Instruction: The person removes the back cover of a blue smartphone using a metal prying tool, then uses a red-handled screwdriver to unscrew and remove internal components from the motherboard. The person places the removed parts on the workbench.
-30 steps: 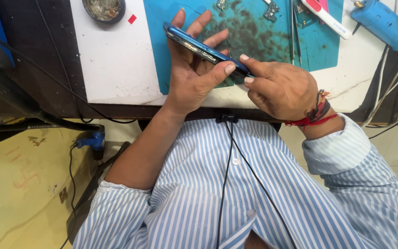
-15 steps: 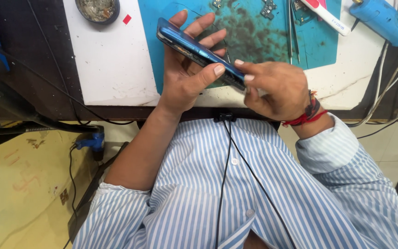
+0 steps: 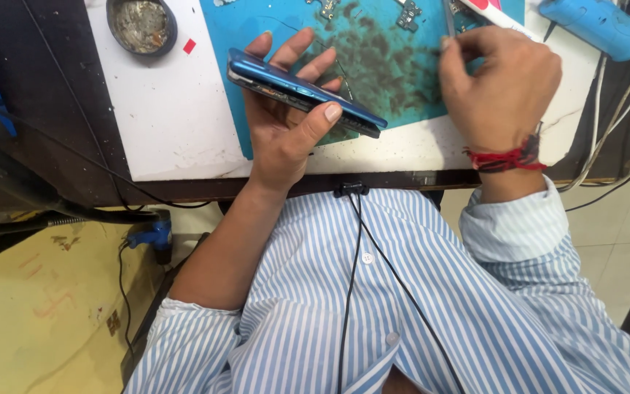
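Observation:
My left hand [image 3: 289, 120] grips a blue smartphone [image 3: 297, 91] edge-on above the near side of a stained teal work mat [image 3: 373, 44], thumb on its near edge and fingers behind it. Farther right, my right hand [image 3: 501, 87] has left the phone and rests over the mat with its fingers pinched around the end of thin metal tweezers [image 3: 450, 18]. A red thread band circles that wrist. Small circuit parts [image 3: 406, 14] lie at the mat's far edge.
A round tin of dirty brass wool [image 3: 141, 25] sits on the white table [image 3: 162, 109] at far left. A blue hot-air tool [image 3: 599, 25] with cables lies at far right. A black cable hangs down my striped shirt.
My right hand let go of the phone's right end and moved up and right to the tweezers on the mat. The left hand keeps holding the phone alone.

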